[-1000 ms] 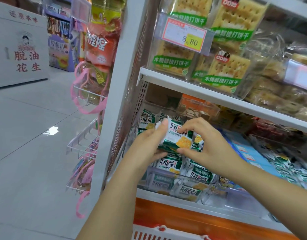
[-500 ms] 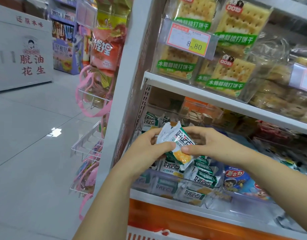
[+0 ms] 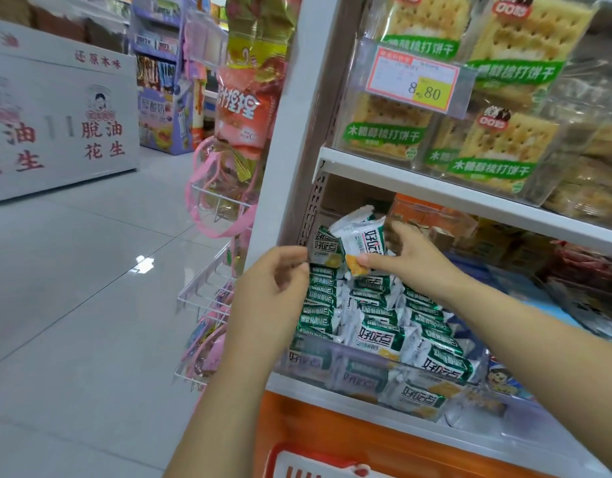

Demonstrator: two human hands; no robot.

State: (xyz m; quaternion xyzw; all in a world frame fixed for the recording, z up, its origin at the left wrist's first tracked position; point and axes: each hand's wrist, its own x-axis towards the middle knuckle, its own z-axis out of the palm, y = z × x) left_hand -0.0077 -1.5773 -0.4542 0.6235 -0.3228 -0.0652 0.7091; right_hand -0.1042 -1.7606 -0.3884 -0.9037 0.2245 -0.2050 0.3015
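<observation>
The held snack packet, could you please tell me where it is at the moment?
Head view: the packet is pinched in the right hand, up over the left end of the packet bin, below the cracker shelf.

The left hand and right hand are bare. The slim left forearm and right forearm are sleeveless.
</observation>
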